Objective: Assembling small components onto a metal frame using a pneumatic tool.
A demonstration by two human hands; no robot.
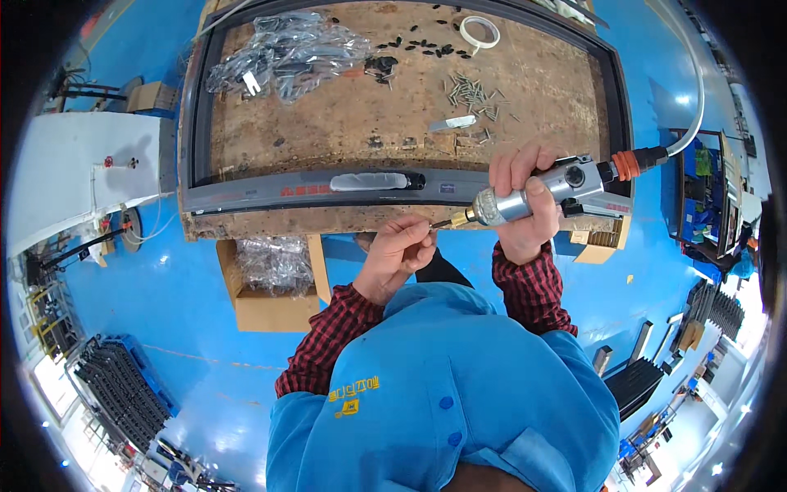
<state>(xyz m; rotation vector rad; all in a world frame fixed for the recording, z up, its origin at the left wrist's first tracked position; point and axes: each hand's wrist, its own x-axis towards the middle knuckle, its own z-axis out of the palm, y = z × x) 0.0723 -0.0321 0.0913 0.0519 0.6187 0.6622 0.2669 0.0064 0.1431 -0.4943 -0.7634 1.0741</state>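
Observation:
My right hand (525, 201) is wrapped round a silver air screwdriver (566, 182), held sideways with its bit pointing left. A pale hose runs from its orange-banded end to the upper right. At the bit's tip (443, 224), my left hand (399, 250) is closed in a pinch; what its fingertips hold there is too small to make out, perhaps only the tip itself. Both hands are over the near edge of a dark grey metal frame (246, 193) lying on a worn wooden workbench (328, 131). A white-wrapped handle-like piece (369, 181) sits on the frame's near bar.
Inside the frame lie clear plastic bags (291, 53), loose screws (471, 94), small black parts (422, 45), a tape roll (479, 32) and a knife-like silver piece (452, 123). Below the bench stands a cardboard box (275, 310) holding plastic wrap. Another carton (602, 246) is at right.

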